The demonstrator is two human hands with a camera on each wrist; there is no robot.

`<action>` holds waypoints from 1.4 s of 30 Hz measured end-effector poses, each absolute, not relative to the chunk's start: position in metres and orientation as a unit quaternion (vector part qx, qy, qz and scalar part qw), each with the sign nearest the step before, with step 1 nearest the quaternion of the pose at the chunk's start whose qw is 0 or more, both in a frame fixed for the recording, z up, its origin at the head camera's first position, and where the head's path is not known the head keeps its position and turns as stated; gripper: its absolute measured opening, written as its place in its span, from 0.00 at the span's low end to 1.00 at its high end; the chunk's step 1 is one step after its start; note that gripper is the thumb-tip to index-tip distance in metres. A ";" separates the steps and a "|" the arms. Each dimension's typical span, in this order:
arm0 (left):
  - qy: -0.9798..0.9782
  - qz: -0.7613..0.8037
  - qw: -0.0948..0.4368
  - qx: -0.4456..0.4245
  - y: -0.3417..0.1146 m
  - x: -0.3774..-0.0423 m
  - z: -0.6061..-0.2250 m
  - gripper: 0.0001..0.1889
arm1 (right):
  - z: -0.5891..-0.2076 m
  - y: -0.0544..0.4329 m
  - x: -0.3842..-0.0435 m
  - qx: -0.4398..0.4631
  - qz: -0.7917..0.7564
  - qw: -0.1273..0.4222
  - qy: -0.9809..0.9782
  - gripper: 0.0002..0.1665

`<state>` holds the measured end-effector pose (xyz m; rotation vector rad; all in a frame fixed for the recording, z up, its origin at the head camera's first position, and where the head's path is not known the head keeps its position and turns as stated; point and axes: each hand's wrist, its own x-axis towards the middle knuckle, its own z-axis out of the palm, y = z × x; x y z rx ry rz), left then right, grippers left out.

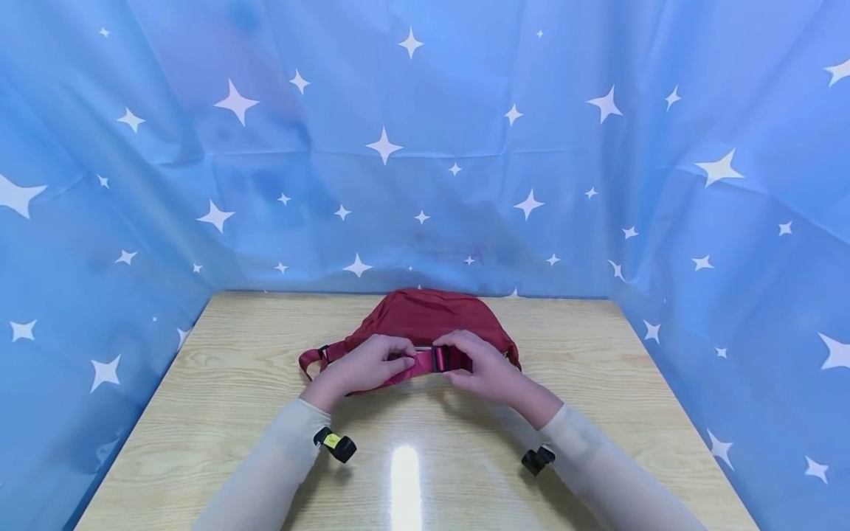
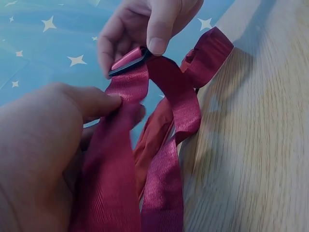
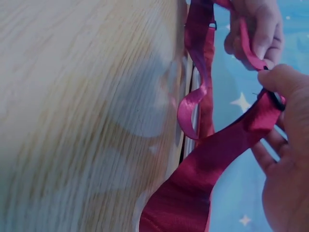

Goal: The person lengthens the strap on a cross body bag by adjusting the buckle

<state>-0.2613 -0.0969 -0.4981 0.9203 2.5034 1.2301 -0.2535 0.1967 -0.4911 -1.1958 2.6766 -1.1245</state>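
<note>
As one reads the head view from the left, a loop of red webbing (image 1: 308,363) pokes out past the end of the red bag (image 1: 434,313), with a small dark buckle (image 1: 324,352) beside it. Next comes the left hand (image 1: 368,363), its thumb and fingers pinching the strap (image 1: 423,362). Between the two hands that strap runs to a dark slider (image 1: 440,359), and webbing passes over the slider's bar (plainest in the left wrist view), so the threading looks done. Farther right, the right hand (image 1: 483,369) pinches the slider, thumb on its edge; how firmly its other fingers press behind cannot be told. The bag itself lies just beyond both hands, near the far edge of the tabletop (image 1: 232,428), in front of a starry curtain (image 1: 412,184). Judged from this, adjusting the strap seems to be partway along: the slider sits on the webbing and both hands have hold, yet the length does not look settled, since webbing bows loosely near the slider in the left wrist view and curls in the right wrist view. What appears left is drawing that slack through, smoothing the strap and letting go.
</note>
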 end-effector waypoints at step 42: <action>0.821 0.484 0.091 0.288 -0.070 -0.261 -0.500 0.07 | -0.493 0.200 -0.250 -0.377 -0.404 0.001 0.833 0.35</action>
